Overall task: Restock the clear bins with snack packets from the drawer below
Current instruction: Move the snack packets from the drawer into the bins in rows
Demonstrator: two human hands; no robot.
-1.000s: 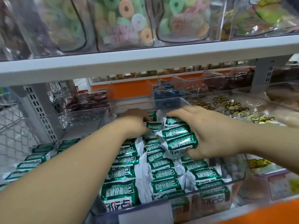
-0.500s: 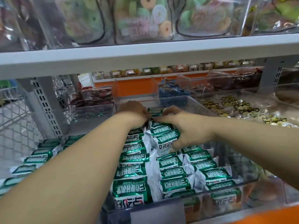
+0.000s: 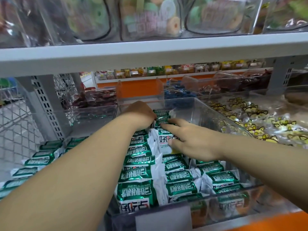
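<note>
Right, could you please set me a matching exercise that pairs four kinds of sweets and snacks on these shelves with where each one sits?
Things:
1. green-and-white foil snack packets
2. yellow-printed clear-wrapped sweets
3. blue-wrapped sweets
4. pastel ring-shaped sweets

Places:
A. on the upper white shelf
B. in the bin right of the middle clear bin
C. in the middle clear bin, near row
D. in the far row, behind the middle clear bin

Pairs: 1-C; 2-B; 3-D; 4-A
</note>
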